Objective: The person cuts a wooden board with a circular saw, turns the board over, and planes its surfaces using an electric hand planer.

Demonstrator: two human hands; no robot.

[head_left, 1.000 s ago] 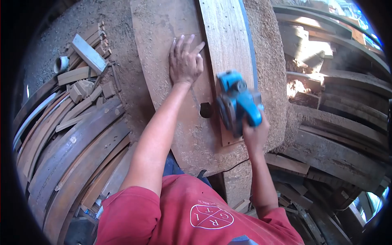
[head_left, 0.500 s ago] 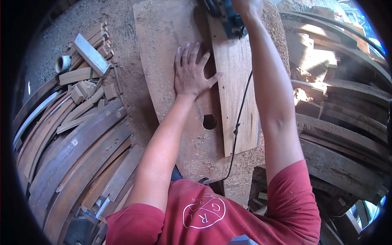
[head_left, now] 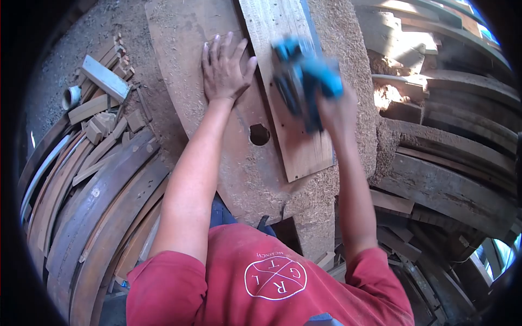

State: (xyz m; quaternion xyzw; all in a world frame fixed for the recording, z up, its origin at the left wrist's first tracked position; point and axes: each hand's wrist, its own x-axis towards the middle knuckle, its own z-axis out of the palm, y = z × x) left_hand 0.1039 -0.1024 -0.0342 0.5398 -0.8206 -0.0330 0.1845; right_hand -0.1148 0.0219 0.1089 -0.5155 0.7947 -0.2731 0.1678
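Observation:
A blue power planer [head_left: 307,76], blurred by motion, rests over a long pale wooden board [head_left: 304,157]. My right hand [head_left: 336,108] is wrapped round its handle at the near end. To the left, my left hand [head_left: 224,70] lies with spread fingers on a brown flat panel [head_left: 179,70], its thumb close to the board's left edge. The panel has a dark round hole [head_left: 259,134] below that hand. Small dark holes dot the board, and a blue strip runs along its right edge. The planer's underside is hidden.
Wood shavings [head_left: 353,65] cover the surface right of the board. Curved planks [head_left: 103,201] are stacked at the left, below a white-painted block [head_left: 106,79] and a pale cup-like piece [head_left: 70,98]. More timber [head_left: 446,190] lies at the right.
From the far part of the board, my right hand has brought the planer back toward me. My left hand stays spread on the panel. The whole view has shifted slightly.

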